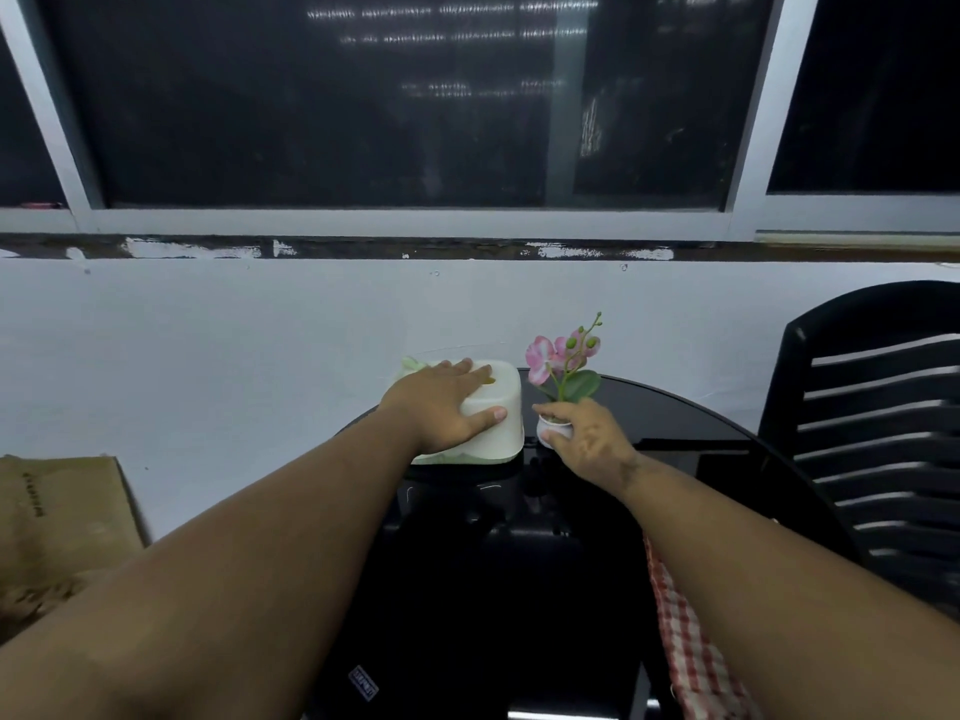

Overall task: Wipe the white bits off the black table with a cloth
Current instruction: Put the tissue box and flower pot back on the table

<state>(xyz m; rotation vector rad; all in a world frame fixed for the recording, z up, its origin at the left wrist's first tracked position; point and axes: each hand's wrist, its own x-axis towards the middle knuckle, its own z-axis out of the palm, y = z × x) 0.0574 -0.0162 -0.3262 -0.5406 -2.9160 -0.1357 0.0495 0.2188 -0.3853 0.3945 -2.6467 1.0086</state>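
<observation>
- Inspecting the black table (675, 423): it is a round, glossy, glass-like top set against the white wall (208, 356), dark enough to mirror what stands on it. No white bits can be made out on the visible surface; glare and shadow make a firm finding impossible.
- Cloth (680, 631): a red-and-white checked fabric, soft and draped, lies at the near right of the table beneath the right forearm. Neither hand holds it.
- Left hand (441, 407): spread flat over the top of the tissue box (493, 428), fingers across the lid and thumb down its near face. It reads as a grasp, though whether the box is lifted off the table cannot be told.
- Tissue box: pale cream plastic, smooth, with rounded corners, an opening in the lid and a greenish base. It sits at the far side of the table.
- Right hand (587, 439): fingers closed around the small white pot (551, 427) of the flower (563, 361), just beside the box.
- Flower: pink orchid-like blooms, green buds and broad leaves on a thin stem, upright; likely artificial.
- Progress, as a judgement: the hands appear occupied with handling the two ornaments, not with wiping. Taking up the cloth and passing it over the surface seem yet to come.
- Surroundings: a black slatted plastic chair (883, 433) stands to the right, a brown cardboard piece (62, 511) leans at the left, and dark window panes (363, 122) fill the view above.
</observation>
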